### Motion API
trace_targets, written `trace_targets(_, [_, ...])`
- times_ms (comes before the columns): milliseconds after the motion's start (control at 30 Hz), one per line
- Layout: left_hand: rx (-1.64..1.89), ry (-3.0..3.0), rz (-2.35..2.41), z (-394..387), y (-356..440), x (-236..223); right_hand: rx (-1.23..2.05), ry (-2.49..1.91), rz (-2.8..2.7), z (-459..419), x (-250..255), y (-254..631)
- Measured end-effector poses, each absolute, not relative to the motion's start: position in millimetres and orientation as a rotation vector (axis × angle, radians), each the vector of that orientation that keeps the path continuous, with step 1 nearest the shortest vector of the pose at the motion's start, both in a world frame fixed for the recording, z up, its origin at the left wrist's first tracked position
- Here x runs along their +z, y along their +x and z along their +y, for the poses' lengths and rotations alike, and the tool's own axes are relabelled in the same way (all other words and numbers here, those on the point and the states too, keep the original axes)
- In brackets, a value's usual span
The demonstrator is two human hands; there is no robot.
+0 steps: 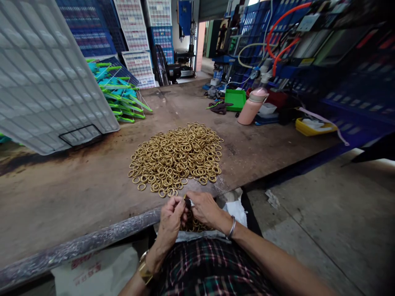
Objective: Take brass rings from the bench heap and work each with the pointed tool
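Observation:
Just in front of my body, at the table's front edge, my two hands work close together with bent fingers. My left hand (171,216) is closed in a pinch; what sits in it is mostly hidden. My right hand (203,206) is closed too, with a bit of a brass-coloured ring (185,197) at its fingertips. Between the hands shows a small dark piece (188,203), too small to name. Beyond them a large heap of brass-coloured rings (177,156) lies on the table. Below my hands, more rings (197,225) lie in a white bag (236,210) at my lap.
A pale plastic crate (58,82) stands tilted at left, beside green and turquoise plastic pieces (123,92). Toward the back right are a green tray (235,100), a pink bottle (251,107) and a yellow dish (314,126). The table's edge (92,238) runs before me.

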State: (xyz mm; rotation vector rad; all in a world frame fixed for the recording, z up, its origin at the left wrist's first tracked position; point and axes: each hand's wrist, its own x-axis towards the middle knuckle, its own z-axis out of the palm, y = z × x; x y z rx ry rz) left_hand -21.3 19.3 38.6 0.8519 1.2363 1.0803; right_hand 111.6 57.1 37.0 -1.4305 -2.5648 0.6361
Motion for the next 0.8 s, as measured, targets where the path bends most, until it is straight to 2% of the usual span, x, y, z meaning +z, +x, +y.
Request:
trace_targets(133, [1.068,0.856,1.267,15.0,-19.7,45.8,0.555,-1.650,-2.577,62.1,42.7,107.8])
trace_targets(267, [1.048,0.792,1.100,7.4,-15.5,54.6,0.469,-1.849,-2.518,75.9,49.6,107.0])
trace_targets(400, [1.090,0.519,0.921,8.4,-17.0,52.6,0.413,-1.817,-2.446,84.6,48.4,103.9])
trace_targets(800, [1.060,0.090,0.810,18.4,-34.0,42.8,0.276,-1.806,-2.436,93.8,36.2,91.0])
